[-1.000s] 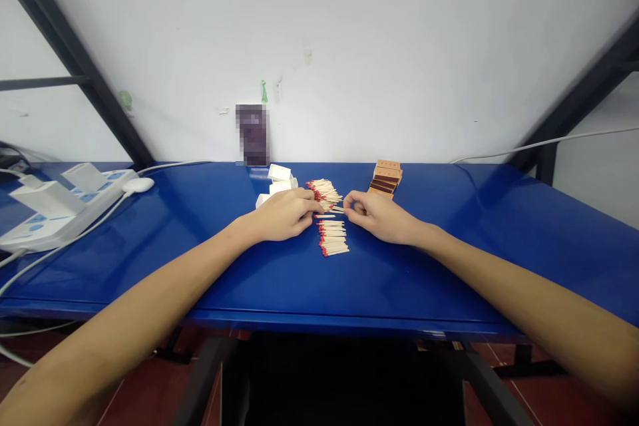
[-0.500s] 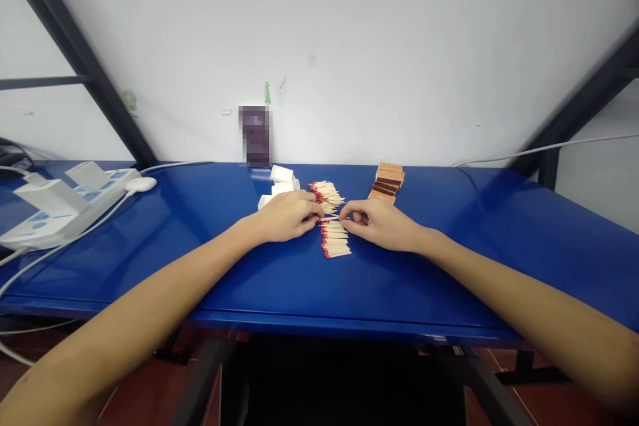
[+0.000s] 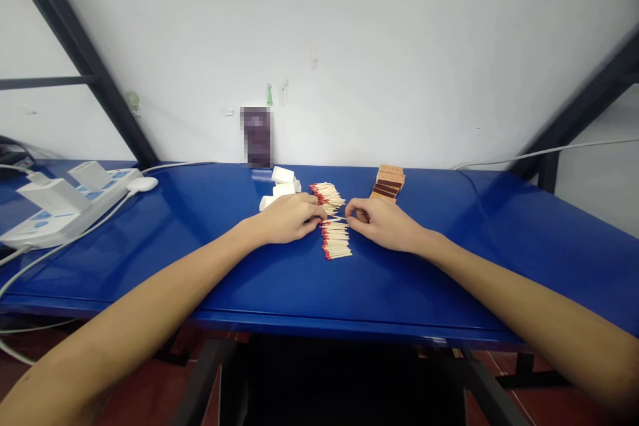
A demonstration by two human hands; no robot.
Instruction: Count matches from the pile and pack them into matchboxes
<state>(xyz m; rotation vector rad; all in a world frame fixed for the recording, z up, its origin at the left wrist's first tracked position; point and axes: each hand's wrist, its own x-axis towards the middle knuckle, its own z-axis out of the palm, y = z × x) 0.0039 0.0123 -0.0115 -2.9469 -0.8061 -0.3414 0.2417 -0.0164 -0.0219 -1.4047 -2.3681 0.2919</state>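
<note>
Red-headed wooden matches lie in the middle of the blue table, in a loose pile (image 3: 328, 196) farther back and a flatter row (image 3: 337, 239) nearer me. Between the two groups, a few single matches (image 3: 334, 218) lie crosswise. My left hand (image 3: 294, 217) has its thumb and fingers closed at the red-headed end of a match there. On the other side, my right hand (image 3: 382, 223) is curled in a pinch, its fingertips at the plain end of a match. The fingertips cover the exact contact.
White matchbox trays (image 3: 283, 176) sit behind my left hand. Overlapping brown matchbox sleeves (image 3: 390, 180) lie behind my right hand. A power strip (image 3: 64, 213) with plugs and cables occupies the left side. A dark, blurred upright object (image 3: 258, 138) leans by the wall.
My right fingertips have drawn slightly right, so the gap between the hands is a little wider. My left hand stays nearly in place. The view has shifted slightly.
</note>
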